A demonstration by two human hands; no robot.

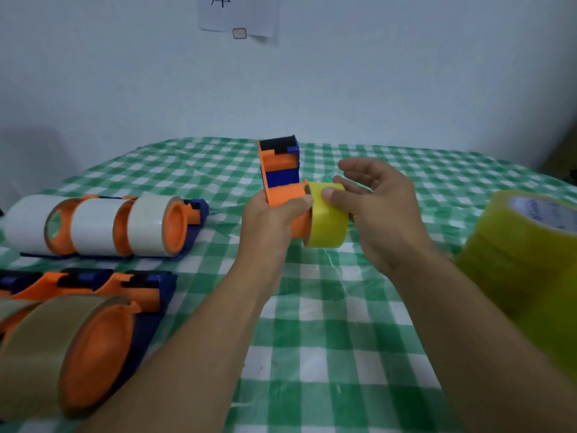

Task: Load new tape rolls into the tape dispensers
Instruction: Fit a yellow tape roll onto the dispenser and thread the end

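Observation:
An orange and blue tape dispenser (278,170) is held above the checked table, its cutter end pointing away from me. My left hand (274,220) grips its orange body from the left. A yellow tape roll (329,223) sits partly over the dispenser's orange hub. My right hand (377,207) holds that roll from the right, thumb on its outer face, fingers behind it and partly spread.
Three dispensers with whitish tape (96,226) lie in a row at the left. Nearer me, at the lower left, lie more dispensers with brown tape (71,345). A stack of yellow tape rolls (524,245) stands at the right edge. The green checked tablecloth (327,323) covers the table.

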